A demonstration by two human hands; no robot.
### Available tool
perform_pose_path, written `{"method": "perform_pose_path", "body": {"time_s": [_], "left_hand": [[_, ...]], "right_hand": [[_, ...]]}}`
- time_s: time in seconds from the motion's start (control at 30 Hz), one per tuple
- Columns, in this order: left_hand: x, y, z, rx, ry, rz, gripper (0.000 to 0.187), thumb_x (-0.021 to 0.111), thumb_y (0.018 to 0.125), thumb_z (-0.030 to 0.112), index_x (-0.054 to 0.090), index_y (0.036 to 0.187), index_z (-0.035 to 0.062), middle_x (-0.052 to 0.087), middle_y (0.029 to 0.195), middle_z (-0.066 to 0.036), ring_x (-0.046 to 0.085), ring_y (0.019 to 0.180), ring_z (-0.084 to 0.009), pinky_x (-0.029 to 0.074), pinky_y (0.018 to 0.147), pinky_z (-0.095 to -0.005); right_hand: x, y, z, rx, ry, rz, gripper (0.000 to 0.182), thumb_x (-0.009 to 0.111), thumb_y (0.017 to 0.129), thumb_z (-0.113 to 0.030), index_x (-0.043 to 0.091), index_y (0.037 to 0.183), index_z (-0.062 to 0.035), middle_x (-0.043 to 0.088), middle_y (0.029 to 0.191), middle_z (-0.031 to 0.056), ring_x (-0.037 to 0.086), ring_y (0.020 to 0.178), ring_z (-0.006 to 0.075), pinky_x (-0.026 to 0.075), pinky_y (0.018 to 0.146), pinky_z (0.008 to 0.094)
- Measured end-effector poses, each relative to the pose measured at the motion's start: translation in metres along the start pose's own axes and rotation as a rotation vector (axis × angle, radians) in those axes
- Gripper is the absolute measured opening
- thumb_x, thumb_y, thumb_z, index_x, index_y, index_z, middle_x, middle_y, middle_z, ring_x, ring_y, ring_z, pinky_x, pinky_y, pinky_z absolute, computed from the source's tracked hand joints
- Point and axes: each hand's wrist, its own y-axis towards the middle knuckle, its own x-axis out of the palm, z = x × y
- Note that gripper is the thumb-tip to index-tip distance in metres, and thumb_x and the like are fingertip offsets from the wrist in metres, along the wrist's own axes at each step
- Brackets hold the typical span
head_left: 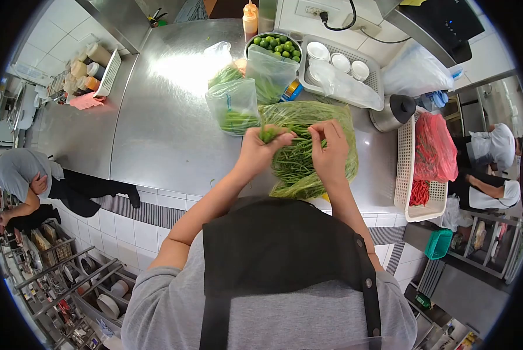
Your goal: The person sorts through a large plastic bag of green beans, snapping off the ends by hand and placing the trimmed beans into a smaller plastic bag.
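A heap of thin green pods (296, 160), which could be beans or chillies, lies on an opened green plastic bag (346, 125) on the steel counter. My left hand (258, 150) is over the heap's left side, fingers closed around a small bunch of green pods (267, 135). Above the right side is my right hand (330, 150), thumb and forefinger pinched; whatever is between them is too small to name. Just beyond my left hand, a clear bag (232, 102) holds cut green pieces. Another clear bag of greens (270, 73) stands beside it.
A bowl of limes (279, 46), a sauce bottle (250, 20) and a basket with white containers (369, 96) line the back. At right are a steel jug (390, 112) and a basket (404, 175) with red chillies (419, 192). Other people work at both sides.
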Motion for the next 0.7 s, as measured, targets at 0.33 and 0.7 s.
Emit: {"method": "perform_pose_path", "body": {"time_s": [0.33, 0.7], "left_hand": [[-0.032, 0.007, -0.001, -0.084, -0.426, 0.100, 0.026, 0.067, 0.099, 0.015, 0.067, 0.118, -0.0027, 0.071, 0.094, -0.008, 0.036, 0.052, 0.0001, 0.030, 0.047, -0.0183], [-0.010, -0.001, 0.000, -0.195, -0.636, 0.187, 0.024, 0.061, 0.102, 0.016, 0.062, 0.120, -0.0010, 0.069, 0.095, -0.004, 0.036, 0.056, -0.0023, 0.031, 0.050, -0.0194]], "right_hand": [[-0.005, -0.010, 0.001, 0.335, 0.249, -0.443, 0.016, 0.071, 0.089, -0.011, 0.074, 0.100, 0.0011, 0.064, 0.089, 0.0100, 0.061, 0.080, 0.0214, 0.049, 0.075, 0.0345], [0.013, -0.017, -0.019, 0.134, 0.636, 0.081, 0.006, 0.072, 0.089, 0.003, 0.069, 0.094, 0.0013, 0.067, 0.092, 0.0037, 0.062, 0.084, 0.0117, 0.049, 0.078, 0.0254]]}}
